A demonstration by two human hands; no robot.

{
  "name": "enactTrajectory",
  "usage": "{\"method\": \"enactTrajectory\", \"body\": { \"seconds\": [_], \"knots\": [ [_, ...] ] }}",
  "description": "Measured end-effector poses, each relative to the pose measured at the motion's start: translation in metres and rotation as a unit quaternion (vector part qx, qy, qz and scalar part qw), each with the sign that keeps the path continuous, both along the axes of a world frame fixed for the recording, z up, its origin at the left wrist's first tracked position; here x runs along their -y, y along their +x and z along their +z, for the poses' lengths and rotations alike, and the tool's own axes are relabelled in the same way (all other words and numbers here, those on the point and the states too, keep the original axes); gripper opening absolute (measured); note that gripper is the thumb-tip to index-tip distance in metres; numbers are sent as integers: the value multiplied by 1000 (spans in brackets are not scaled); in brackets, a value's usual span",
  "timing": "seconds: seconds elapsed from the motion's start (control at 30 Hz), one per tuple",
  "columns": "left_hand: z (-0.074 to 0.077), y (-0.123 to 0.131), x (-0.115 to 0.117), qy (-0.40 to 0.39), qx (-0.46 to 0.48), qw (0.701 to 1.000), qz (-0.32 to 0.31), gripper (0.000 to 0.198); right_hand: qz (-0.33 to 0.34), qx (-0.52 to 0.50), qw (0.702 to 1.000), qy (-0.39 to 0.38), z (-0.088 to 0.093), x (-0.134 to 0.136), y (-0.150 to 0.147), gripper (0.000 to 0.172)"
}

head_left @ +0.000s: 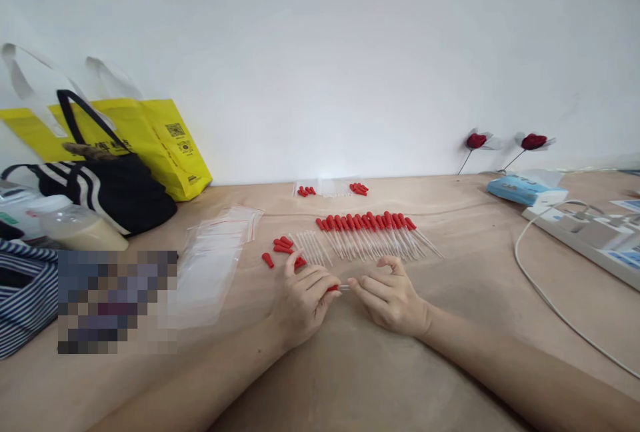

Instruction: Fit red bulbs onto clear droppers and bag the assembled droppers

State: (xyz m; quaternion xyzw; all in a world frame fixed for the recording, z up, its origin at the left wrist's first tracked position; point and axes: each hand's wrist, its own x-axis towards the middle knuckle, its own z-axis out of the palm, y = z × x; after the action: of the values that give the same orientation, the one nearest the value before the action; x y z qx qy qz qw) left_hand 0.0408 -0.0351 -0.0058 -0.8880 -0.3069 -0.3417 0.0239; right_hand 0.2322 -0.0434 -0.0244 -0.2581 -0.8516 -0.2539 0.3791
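Observation:
My left hand (303, 302) pinches a small red rubber cap (333, 288) at its fingertips. My right hand (387, 295) pinches a thin clear glass tube (344, 287) that meets the cap between the two hands. Just beyond the hands lies a row of several finished droppers with red caps (367, 224). Left of that row lie several bare clear tubes (314, 247) and a few loose red caps (281, 245).
A stack of clear zip bags (213, 255) lies left of the hands. Farther back sit two small bags holding red caps (330, 188). A yellow bag (160, 142) and black striped bag (107, 189) stand at the left. A power strip (590, 232) and white cable (545, 299) lie at the right.

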Motion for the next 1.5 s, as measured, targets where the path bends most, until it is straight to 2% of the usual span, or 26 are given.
{"method": "enactTrajectory", "body": {
  "seconds": [0.17,0.33,0.43,0.57,0.67,0.83,1.2,1.27,1.4,1.5],
  "knots": [
    [1,1,-1,1,8,1000,-4,15,4,8,1000,24,4,3,-2,23],
    [1,-5,-9,15,20,1000,4,11,-70,18,997,32,5,6,-1,26],
    [-2,-11,-13,30,31,999,8,16,-92,15,995,32,0,3,0,24],
    [-4,-12,-14,39,27,999,9,15,-79,-17,996,25,-7,0,2,18],
    [-2,-10,-12,15,2,1000,9,10,-70,-35,997,10,-8,-1,1,17],
    [2,-5,-6,1,-3,1000,4,11,-29,-66,997,-23,-4,-1,-1,14],
    [3,-2,-3,13,2,1000,-3,11,14,-76,994,-75,3,-2,-4,14],
    [3,-3,-5,6,-8,1000,3,11,0,-69,993,-95,4,-3,-3,15],
    [2,-7,-11,-21,-27,999,9,14,-71,-10,989,-129,9,-2,-4,14],
    [-1,-10,-14,-26,-38,999,4,17,-89,43,984,-149,14,1,-6,14]
  ]
}}
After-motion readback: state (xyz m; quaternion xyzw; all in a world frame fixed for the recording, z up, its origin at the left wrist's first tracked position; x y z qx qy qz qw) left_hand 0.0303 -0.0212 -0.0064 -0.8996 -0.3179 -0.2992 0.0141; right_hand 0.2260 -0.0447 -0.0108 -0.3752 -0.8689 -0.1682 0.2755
